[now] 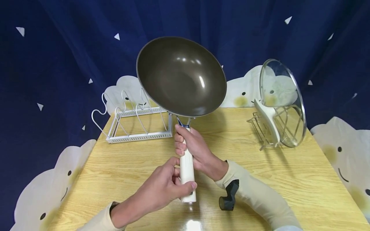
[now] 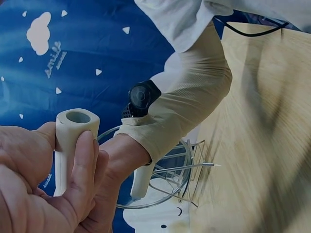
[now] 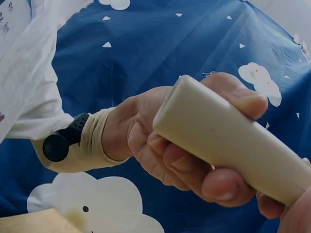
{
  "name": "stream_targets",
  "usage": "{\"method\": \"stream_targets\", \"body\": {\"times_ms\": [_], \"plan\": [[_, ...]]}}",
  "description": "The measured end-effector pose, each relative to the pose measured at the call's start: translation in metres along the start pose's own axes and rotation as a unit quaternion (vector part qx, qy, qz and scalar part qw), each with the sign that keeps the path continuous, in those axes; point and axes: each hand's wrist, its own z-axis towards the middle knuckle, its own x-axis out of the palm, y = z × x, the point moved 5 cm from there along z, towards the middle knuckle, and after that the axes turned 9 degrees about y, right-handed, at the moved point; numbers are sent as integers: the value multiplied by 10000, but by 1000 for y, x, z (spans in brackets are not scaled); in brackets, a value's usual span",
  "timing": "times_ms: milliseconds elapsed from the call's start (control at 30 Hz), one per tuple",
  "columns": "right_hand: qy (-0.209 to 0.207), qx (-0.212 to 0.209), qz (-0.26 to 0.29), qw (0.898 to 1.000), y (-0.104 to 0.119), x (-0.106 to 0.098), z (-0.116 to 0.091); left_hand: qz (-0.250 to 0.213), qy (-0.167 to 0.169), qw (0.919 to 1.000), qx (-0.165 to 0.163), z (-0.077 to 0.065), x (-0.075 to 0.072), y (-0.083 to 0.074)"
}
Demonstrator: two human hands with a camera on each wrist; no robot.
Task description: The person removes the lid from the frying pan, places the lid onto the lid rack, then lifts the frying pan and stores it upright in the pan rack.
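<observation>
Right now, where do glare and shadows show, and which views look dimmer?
Head: bright highlights in the pan, glare on the table at the picture's bottom; left wrist: dimmer, broad shadows across the table; right wrist: also dimmer, handle without strong glare.

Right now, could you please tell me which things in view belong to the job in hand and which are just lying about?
Belong to the job:
pan, held above the table
white handle, gripped by right hand near the pan, left hand at the end

Apparently just lying about:
white rack, on the table
glass lid, on edge at the wire stand
</observation>
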Motion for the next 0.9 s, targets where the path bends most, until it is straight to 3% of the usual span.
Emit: {"method": "stream_targets", "body": {"times_ms": [400, 900], "plan": [[435, -165, 195, 9987, 2, 11, 16, 585, -460, 9972, 93, -3, -12, -4], [1193, -269, 522, 9911, 4, 21, 33, 1281, -907, 9869, 381, -5, -24, -8]]}}
